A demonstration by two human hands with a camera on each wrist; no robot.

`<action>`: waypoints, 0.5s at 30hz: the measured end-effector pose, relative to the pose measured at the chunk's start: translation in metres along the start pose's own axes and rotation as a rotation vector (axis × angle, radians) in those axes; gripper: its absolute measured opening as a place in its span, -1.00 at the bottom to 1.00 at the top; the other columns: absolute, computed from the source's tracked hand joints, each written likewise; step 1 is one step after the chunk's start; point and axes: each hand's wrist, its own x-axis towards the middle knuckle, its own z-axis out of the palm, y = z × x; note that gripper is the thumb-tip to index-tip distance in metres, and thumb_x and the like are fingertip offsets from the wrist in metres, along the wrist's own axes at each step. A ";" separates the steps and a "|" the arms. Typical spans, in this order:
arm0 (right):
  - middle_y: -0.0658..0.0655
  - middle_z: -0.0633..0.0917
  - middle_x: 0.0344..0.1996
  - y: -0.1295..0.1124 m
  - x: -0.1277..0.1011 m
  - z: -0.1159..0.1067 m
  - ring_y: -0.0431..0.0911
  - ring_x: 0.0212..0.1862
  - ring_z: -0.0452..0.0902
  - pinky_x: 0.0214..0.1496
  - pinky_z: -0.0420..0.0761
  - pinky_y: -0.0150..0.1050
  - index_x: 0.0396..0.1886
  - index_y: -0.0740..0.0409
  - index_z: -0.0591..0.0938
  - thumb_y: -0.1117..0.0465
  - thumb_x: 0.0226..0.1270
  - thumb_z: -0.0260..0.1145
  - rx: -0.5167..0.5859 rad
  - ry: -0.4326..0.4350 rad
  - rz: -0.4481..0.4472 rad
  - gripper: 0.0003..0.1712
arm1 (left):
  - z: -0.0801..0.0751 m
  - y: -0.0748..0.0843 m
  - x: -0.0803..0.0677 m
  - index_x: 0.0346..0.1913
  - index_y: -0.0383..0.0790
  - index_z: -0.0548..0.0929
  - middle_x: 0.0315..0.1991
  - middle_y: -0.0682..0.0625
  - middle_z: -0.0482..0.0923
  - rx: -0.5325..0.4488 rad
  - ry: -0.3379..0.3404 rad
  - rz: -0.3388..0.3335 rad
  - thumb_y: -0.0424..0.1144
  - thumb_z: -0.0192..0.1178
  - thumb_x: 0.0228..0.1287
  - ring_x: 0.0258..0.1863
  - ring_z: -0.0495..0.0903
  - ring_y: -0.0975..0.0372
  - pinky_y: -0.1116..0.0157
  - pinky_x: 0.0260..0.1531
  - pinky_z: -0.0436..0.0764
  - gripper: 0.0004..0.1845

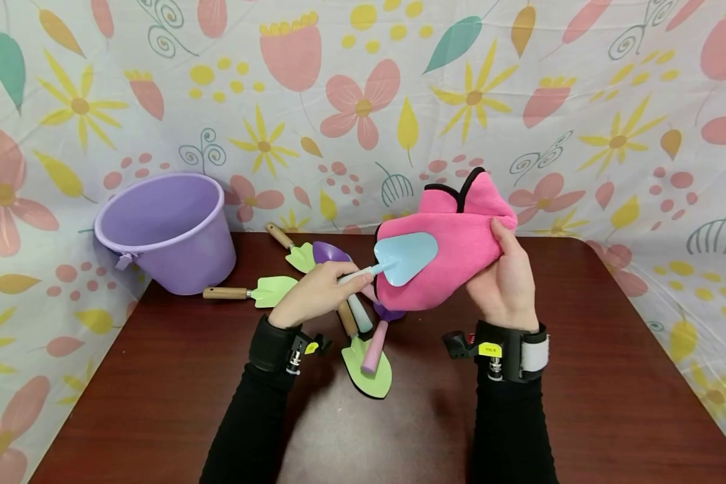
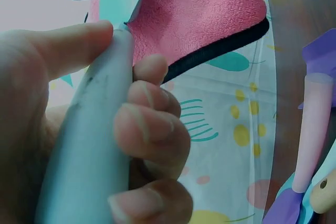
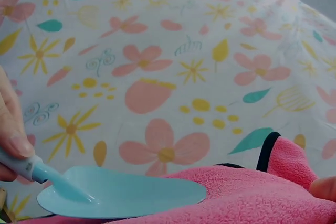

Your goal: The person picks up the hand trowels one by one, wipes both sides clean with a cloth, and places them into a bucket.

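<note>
Head view: your 2 hands work above the brown table (image 1: 581, 376).
Left hand (image 1: 314, 296): your fingers curl around the blue trowel (image 1: 402, 259) handle.
Right hand (image 1: 508, 279): you grip the pink cloth (image 1: 460, 249), raised behind the trowel's blade.

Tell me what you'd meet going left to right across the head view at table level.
Purple plastic bucket → green wooden-handled toy spade → left hand → light blue toy trowel → pink fleece cloth with black trim → right hand.

Staged tabletop set (floral backdrop (image 1: 363, 101), wooden table (image 1: 581, 376)).
</note>
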 end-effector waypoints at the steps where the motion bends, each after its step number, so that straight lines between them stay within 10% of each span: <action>1: 0.02 0.21 0.42 -0.001 -0.001 0.000 -0.12 0.41 0.09 0.41 0.09 -0.27 0.42 0.12 0.12 0.24 0.59 -0.09 0.021 -0.001 -0.001 -0.52 | 0.000 0.001 0.000 -0.47 -0.03 0.57 -0.60 0.10 0.27 -0.007 0.008 0.001 0.16 0.11 0.40 -0.68 0.26 0.28 0.32 -0.60 0.26 -0.61; 15: 0.03 0.39 0.25 -0.002 -0.002 0.002 -0.08 0.20 0.35 0.31 0.23 -0.24 0.34 0.08 0.26 0.27 0.58 -0.05 0.233 0.032 0.127 -0.61 | -0.002 0.007 -0.002 -0.21 -0.08 0.66 -0.42 0.00 0.58 -0.195 0.140 0.031 0.11 0.14 0.40 -0.57 0.49 0.12 0.20 -0.51 0.52 -0.67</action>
